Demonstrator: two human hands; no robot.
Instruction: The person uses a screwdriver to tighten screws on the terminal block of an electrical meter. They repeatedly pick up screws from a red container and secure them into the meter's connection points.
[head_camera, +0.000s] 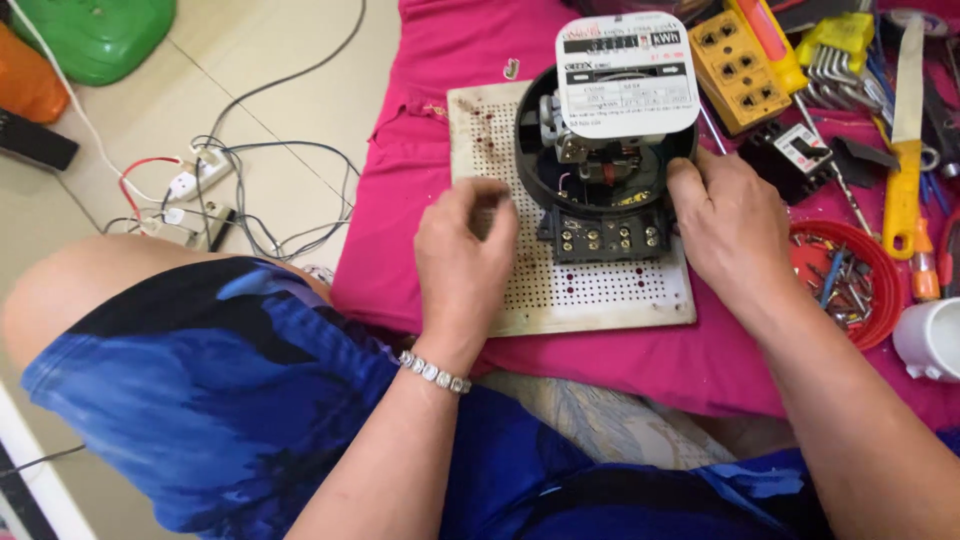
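Note:
A round black electricity meter (604, 150) with a white faceplate (626, 75) and no cover stands on a white perforated board (600, 295). Its black terminal block (608, 238) with brass screws faces me. My right hand (730, 225) rests against the meter's right side, fingers touching the black housing. My left hand (462, 255) hovers over the board just left of the meter, fingers curled loosely, nothing visible in them. A beaded bracelet (433, 371) is on my left wrist.
The board lies on a pink cloth (440, 180). To the right are a yellow socket strip (738, 68), hex keys (835, 60), a yellow-handled knife (905, 140), a red lid of screws (845, 280), a white cup (930, 340). Wires and plugs (215, 190) lie on the floor at left.

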